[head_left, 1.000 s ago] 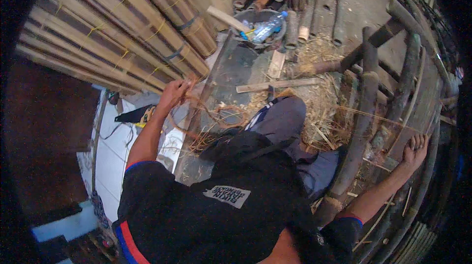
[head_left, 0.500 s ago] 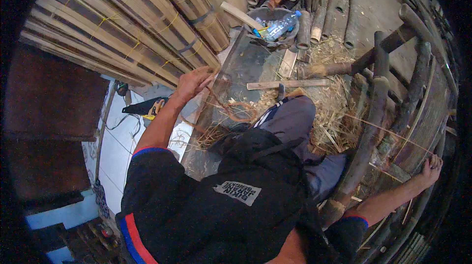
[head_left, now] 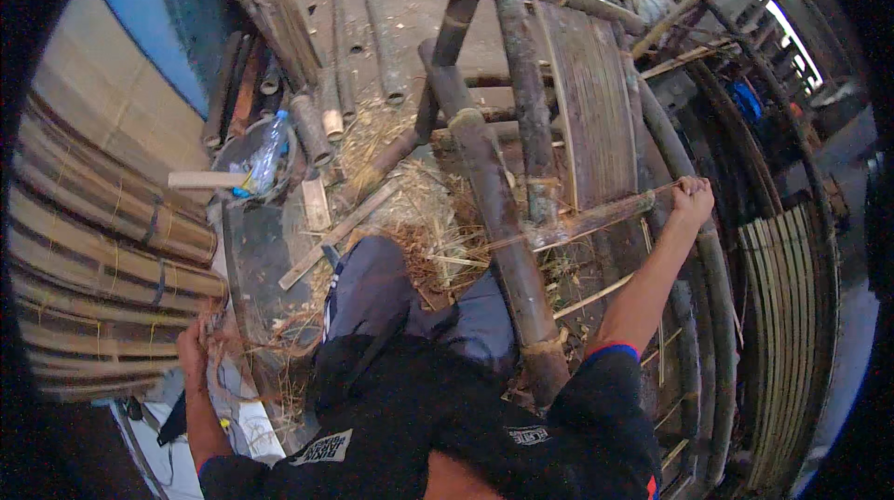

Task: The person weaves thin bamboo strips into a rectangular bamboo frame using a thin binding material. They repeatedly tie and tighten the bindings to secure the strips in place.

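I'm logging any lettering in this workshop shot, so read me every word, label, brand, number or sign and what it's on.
Black shirt, pale patch: dark printed lettering, not copied here.
Same shirt, smaller patch: lettering too small to read surely.
Plastic bottle: no readable text.

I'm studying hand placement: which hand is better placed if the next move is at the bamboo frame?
Probably the right hand: it is at the bamboo frame, closed on thin strands stretching across it. The left hand is farther off, near the bundled slats.
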A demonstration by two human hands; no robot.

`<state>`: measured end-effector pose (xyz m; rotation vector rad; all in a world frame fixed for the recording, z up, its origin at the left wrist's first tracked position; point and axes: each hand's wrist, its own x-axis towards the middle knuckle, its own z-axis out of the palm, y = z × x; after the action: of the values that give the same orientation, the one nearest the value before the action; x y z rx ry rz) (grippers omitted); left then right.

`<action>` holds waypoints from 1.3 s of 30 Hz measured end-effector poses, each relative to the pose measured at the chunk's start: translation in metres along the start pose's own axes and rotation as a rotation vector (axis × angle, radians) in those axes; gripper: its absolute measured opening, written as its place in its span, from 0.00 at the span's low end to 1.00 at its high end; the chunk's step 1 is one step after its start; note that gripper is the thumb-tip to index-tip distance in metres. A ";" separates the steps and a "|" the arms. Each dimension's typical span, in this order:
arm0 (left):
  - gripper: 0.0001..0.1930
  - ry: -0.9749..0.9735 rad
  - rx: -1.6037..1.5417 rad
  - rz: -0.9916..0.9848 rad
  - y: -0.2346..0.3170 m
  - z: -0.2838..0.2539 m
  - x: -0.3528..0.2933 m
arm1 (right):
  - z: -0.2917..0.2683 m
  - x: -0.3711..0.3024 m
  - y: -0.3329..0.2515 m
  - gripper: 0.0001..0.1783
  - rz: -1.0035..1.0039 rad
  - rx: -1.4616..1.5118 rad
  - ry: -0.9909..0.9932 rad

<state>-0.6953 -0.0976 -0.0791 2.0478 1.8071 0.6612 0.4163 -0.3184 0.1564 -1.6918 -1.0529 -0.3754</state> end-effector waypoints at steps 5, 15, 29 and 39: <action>0.22 0.143 -0.062 -0.089 -0.053 -0.057 -0.011 | -0.029 -0.005 -0.015 0.21 0.409 -0.681 -0.066; 0.28 -0.084 0.414 -0.355 -0.138 -0.103 -0.030 | -0.192 0.063 -0.108 0.19 0.573 -0.088 0.376; 0.25 -0.333 -0.700 0.602 0.431 0.017 0.037 | 0.263 -0.250 -0.394 0.12 -0.249 0.118 -1.229; 0.21 -0.911 -0.941 0.142 0.416 0.075 0.039 | 0.237 -0.251 -0.388 0.10 -0.184 0.286 -0.996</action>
<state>-0.3039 -0.1133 0.0840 1.4190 0.6306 0.3732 -0.0889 -0.2023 0.1272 -1.5076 -1.8721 0.5606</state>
